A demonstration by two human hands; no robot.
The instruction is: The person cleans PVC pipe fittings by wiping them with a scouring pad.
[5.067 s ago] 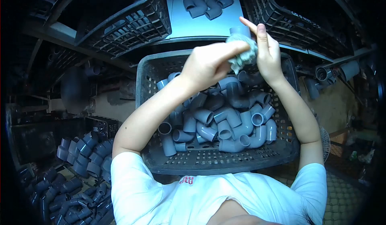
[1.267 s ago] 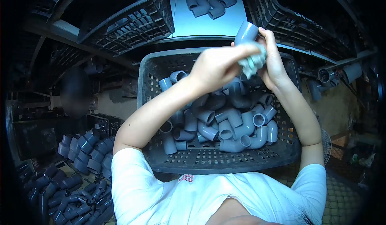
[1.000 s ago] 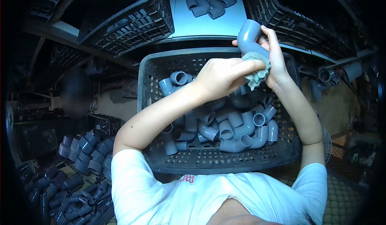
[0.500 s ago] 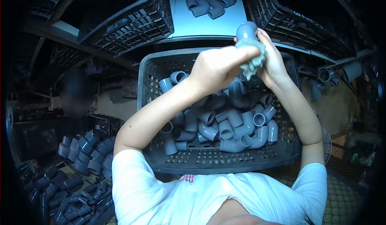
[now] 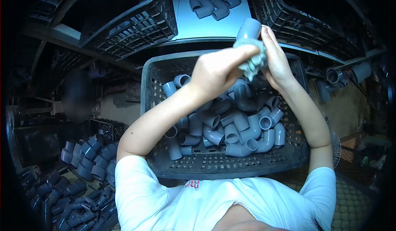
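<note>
A grey plastic pipe fitting (image 5: 249, 29) is held up above the far rim of a black crate. My left hand (image 5: 214, 70) is closed on a pale green cloth (image 5: 252, 60), pressing it against the lower part of the fitting. From the other side, my right hand (image 5: 277, 62) grips the same fitting, its fingers partly hidden behind the fitting and the cloth. Below both hands, the black crate (image 5: 231, 171) contains many loose grey pipe elbows (image 5: 241, 148).
On a white surface (image 5: 210, 29) ahead lies a group of grey elbows (image 5: 216, 4). Dark crates stand at its left (image 5: 142, 29) and right (image 5: 305, 29). More elbows (image 5: 88, 156) are piled at lower left. A mesh fan guard (image 5: 336, 150) shows beyond my right elbow.
The fitting has tilted, and its upper end has moved slightly left and up. The cloth and my left hand have shifted a little left, while my right fingers look straighter.
</note>
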